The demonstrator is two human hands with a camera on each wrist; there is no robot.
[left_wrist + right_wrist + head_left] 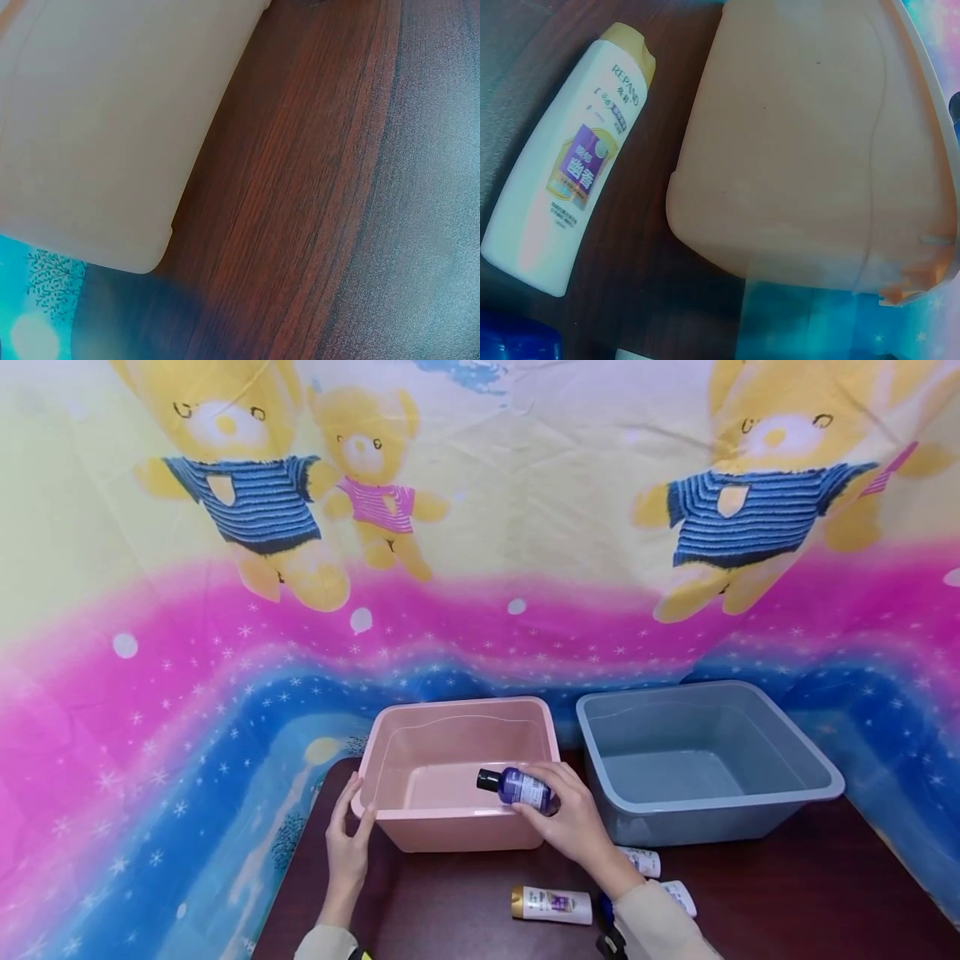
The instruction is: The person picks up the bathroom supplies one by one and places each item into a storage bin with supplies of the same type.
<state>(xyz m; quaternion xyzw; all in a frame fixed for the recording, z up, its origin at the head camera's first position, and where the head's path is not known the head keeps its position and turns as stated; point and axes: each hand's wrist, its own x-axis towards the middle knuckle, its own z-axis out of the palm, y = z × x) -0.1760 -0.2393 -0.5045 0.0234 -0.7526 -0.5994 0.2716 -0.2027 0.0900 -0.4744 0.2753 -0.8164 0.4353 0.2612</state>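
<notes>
My right hand [573, 818] holds a small purple bottle [525, 789] with a black cap and a white label. The bottle lies sideways over the front rim of the pink basin [465, 832], cap toward the left. At the basin's front left corner, my left hand [348, 847] touches the rim with its fingers fairly straight. In front of the basin lies a white shampoo bottle [558, 905] with a gold cap, its purple label showing in the right wrist view. Neither hand shows in the wrist views, which look at the basin's outer wall [105, 127].
A grey-blue basin [720, 822] stands to the right of the pink one. Two white bottles, one farther back [643, 862] and one nearer [679, 897], lie partly behind my right forearm. A blue object [517, 336] is beside the shampoo bottle. A printed bear cloth [480, 635] hangs behind the dark table.
</notes>
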